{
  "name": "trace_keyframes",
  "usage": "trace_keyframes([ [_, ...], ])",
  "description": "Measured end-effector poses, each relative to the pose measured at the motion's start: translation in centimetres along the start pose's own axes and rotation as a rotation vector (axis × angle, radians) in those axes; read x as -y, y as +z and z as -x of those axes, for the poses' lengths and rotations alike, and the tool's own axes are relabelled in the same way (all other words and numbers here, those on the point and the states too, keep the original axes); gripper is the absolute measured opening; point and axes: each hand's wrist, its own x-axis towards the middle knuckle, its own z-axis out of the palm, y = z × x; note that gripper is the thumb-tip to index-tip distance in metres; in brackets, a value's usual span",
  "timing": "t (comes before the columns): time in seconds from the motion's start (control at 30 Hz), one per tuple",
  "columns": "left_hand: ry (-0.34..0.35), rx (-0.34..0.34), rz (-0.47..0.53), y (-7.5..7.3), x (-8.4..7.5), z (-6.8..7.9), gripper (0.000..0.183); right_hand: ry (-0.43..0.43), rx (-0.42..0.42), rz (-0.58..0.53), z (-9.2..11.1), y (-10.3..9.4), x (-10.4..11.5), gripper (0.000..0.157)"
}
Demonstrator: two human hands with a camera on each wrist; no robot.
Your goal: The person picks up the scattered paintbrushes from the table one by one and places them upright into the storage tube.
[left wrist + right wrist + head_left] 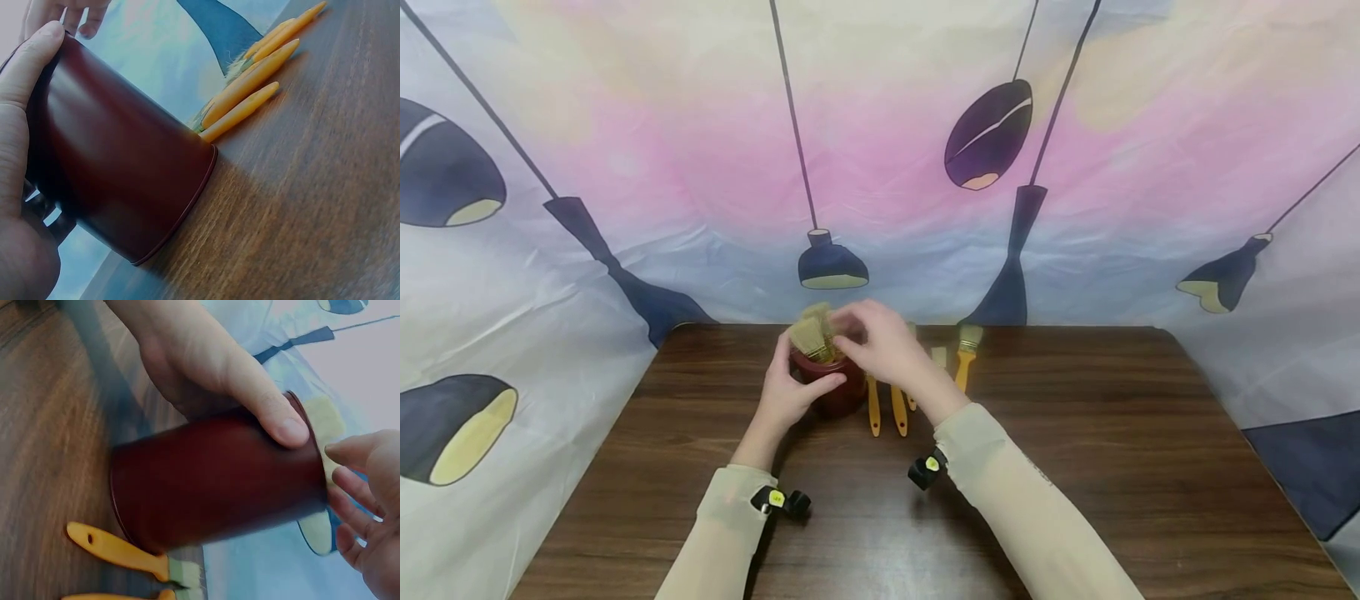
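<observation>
A dark red cylindrical pot (838, 390) stands on the table with paint brushes (811, 337) in it, bristles up above the rim. My left hand (786, 390) grips the pot from its left side, thumb across the front near the rim; the left wrist view shows that thumb (34, 59) on the wall. At the rim, my right hand (883, 342) is beside the bristles. In the right wrist view its fingers (353, 487) are spread and loosely bent near the pale bristles (325, 419), with no brush seen gripped. The brush handles inside the pot are hidden.
Several yellow-handled paint brushes (898, 410) lie right of the pot, partly under my right forearm. One brush (966, 358) lies farther right, bristles toward the table's back edge. Behind the brown wooden table (1112, 450) hangs a cloth (895, 217) printed with lamps.
</observation>
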Motion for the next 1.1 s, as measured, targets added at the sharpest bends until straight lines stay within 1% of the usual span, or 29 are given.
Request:
trace_keyframes([
  [0.13, 0.004, -0.005, 0.001, 0.0, 0.0, 0.1, 0.100, 0.067, -0.042, -0.070, 0.8, -1.5, -1.0, 0.036],
  [0.27, 0.016, 0.001, 0.011, -0.2, 0.2, 0.1, 0.100, 0.141, -0.100, -0.118, 1.8, -2.9, -3.1, 0.040],
  [0.37, 0.026, 0.009, 0.023, -0.3, 0.4, 0.1, 0.099, 0.196, -0.173, -0.118, 3.0, -3.8, -5.1, 0.042],
  [0.47, 0.033, 0.011, 0.031, -0.3, 0.5, 0.2, 0.098, 0.265, -0.242, -0.087, 4.4, -4.2, -7.3, 0.041],
  [0.6, 0.036, 0.019, 0.033, -0.3, 0.5, 0.2, 0.098, 0.365, -0.315, -0.061, 6.4, -4.1, -10.1, 0.040],
  [0.7, 0.035, 0.022, 0.031, -0.3, 0.5, 0.1, 0.098, 0.447, -0.350, -0.049, 7.9, -3.9, -11.9, 0.041],
  [0.87, 0.027, 0.010, 0.024, -0.2, 0.6, 0.2, 0.098, 0.571, -0.354, -0.058, 9.8, -3.3, -13.9, 0.048],
  [1.0, 0.023, 0.006, 0.017, -0.1, 0.5, 0.2, 0.098, 0.646, -0.315, -0.057, 10.7, -2.7, -14.7, 0.058],
  [1.1, 0.021, 0.005, 0.019, -0.1, 0.5, 0.1, 0.098, 0.685, -0.278, -0.039, 11.2, -2.4, -15.0, 0.062],
])
